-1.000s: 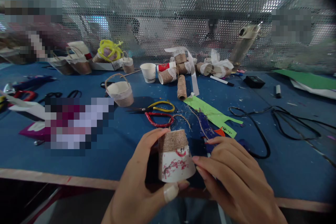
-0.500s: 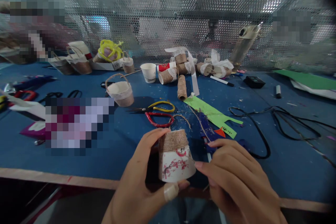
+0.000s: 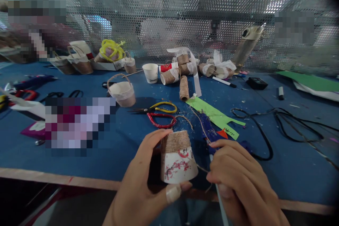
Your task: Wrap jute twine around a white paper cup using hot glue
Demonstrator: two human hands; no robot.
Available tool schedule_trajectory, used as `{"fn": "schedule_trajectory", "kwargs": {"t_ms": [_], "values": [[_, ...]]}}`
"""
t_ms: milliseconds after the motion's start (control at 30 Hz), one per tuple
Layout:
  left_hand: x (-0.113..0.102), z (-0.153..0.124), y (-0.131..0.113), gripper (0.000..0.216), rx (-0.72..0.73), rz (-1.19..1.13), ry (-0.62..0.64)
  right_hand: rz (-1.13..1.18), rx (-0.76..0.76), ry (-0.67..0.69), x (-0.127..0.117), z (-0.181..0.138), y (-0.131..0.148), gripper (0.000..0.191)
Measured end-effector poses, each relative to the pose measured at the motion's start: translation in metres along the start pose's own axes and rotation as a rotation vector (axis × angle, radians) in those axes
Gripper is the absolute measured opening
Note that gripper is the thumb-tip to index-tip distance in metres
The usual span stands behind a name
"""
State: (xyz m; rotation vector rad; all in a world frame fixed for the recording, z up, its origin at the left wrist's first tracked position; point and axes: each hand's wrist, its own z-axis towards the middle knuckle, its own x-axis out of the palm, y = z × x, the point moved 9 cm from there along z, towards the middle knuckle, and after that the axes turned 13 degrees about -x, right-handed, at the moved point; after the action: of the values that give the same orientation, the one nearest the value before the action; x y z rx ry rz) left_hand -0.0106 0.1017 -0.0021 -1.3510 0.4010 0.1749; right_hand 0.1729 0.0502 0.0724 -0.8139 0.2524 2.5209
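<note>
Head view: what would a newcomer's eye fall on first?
Probably the paper cup, upside down in the left hand at front centre, its narrow end wrapped in twine. Just beyond lie scissors with one yellow and one red loop. Farther back, left of centre, a bright yellow coil stands out.

Counted on the blue desk point(image 3: 225, 97): one fully visible pair of black-bladed scissors point(image 3: 144, 110) with yellow and red handles, one brown twine spool point(image 3: 183, 88), one light-green paper strip point(image 3: 212, 111), two white-and-black markers point(image 3: 222, 81), one black box point(image 3: 256, 83), at least four white-rimmed brown baskets point(image 3: 123, 96) with handles. Foreground: one blossom-printed white paper cup point(image 3: 180, 170).
</note>
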Motion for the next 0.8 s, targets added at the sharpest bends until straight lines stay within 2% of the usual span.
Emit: {"fn": "schedule_trajectory", "kwargs": {"t_ms": [800], "values": [[-0.0003,-0.0001,0.0,0.075,-0.033,0.01,-0.008,-0.008,-0.01,0.055,0.0081,-0.0015,-0.0017,0.029]]}}
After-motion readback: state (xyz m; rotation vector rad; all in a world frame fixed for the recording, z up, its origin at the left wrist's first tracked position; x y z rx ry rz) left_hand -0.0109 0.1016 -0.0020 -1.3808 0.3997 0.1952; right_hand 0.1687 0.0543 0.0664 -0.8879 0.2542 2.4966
